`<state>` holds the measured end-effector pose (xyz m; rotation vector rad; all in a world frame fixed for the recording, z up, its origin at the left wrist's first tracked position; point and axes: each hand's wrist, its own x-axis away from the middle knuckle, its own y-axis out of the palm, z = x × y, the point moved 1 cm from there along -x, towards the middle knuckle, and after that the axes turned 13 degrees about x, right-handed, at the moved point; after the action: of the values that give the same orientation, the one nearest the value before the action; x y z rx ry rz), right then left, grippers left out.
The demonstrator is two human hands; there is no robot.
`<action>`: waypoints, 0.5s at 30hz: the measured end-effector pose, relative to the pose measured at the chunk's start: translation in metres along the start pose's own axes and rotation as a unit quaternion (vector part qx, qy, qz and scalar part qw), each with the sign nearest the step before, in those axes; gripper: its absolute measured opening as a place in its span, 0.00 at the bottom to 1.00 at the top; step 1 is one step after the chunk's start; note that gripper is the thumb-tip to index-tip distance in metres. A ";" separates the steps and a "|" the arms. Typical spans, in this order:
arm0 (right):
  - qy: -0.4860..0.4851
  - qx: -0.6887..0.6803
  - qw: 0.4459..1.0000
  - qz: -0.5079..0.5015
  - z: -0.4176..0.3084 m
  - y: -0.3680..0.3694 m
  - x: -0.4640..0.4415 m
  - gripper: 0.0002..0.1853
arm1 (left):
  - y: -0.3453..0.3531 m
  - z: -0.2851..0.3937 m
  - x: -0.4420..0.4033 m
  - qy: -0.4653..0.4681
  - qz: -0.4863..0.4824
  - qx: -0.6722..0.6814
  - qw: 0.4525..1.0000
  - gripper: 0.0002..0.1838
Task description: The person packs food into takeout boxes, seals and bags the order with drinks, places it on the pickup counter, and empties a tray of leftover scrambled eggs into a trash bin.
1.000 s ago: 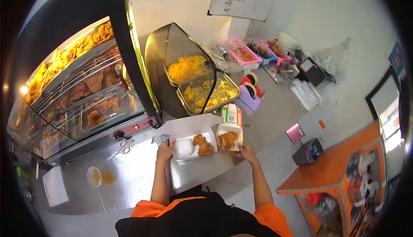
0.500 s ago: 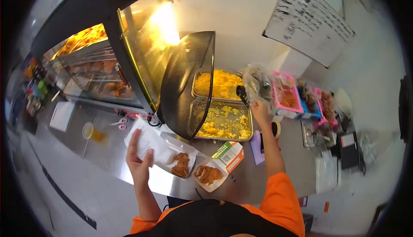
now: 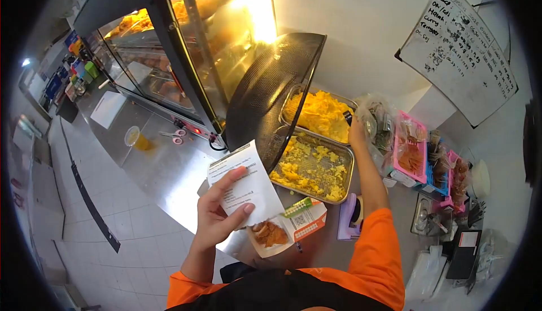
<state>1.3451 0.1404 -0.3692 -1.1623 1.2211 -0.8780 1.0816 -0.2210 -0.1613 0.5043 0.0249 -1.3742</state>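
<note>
My left hand (image 3: 223,212) is closed on a printed paper slip (image 3: 245,184), pinched between thumb and fingers above the boxes. Below it, an open paper box (image 3: 293,226) contains pieces of fried chicken (image 3: 269,234). The slip hides most of a second box behind it. At the far tray (image 3: 293,89), heaped with yellow food like scrambled egg (image 3: 322,113), my right hand (image 3: 357,133) grips a small black handle (image 3: 347,118); what it belongs to is hidden. A nearer tray (image 3: 349,170) has scattered yellow pieces. A dark mesh cover (image 3: 265,90) stands tilted over the trays' left side.
A lit glass warming cabinet (image 3: 186,57) stands at the left. Scissors (image 3: 176,136) and a plastic cup (image 3: 133,136) lie before it. Pink (image 3: 411,147) and blue baskets with packets line the right, below a whiteboard (image 3: 460,51). A purple object (image 3: 345,218) sits near my right forearm.
My left hand has lifted and turned the slip, so its print shows and it covers one box. The black handle in my right hand has turned over the far tray. The view has shifted.
</note>
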 end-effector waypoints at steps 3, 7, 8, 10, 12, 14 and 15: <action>-0.028 0.108 0.994 -0.020 -0.006 0.012 -0.009 0.23 | 0.000 -0.009 -0.003 0.006 0.021 -0.029 0.999 0.28; -0.129 0.250 0.959 -0.041 -0.021 0.032 -0.008 0.27 | -0.002 -0.016 -0.005 0.015 0.047 -0.035 0.998 0.28; -0.161 0.260 0.950 -0.069 -0.019 0.038 -0.004 0.27 | -0.003 -0.019 -0.006 0.010 0.056 -0.037 0.998 0.28; -0.220 0.281 0.926 -0.120 -0.011 0.042 -0.003 0.26 | -0.004 -0.023 -0.009 -0.005 0.069 -0.024 0.997 0.28; -0.243 0.182 0.947 -0.107 -0.005 0.051 -0.016 0.19 | -0.003 -0.027 -0.010 -0.026 0.081 0.006 0.996 0.28; -0.285 0.084 0.948 -0.113 0.013 0.074 -0.043 0.13 | -0.005 -0.029 -0.008 -0.029 0.079 -0.011 0.996 0.28; -0.209 -0.011 0.958 -0.198 0.015 0.067 -0.045 0.09 | -0.007 -0.029 -0.009 -0.026 0.079 -0.020 0.996 0.28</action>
<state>1.3464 0.2008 -0.4249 -1.5503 0.6632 -0.8515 1.0815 -0.2033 -0.1869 0.4267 -0.0296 -1.2287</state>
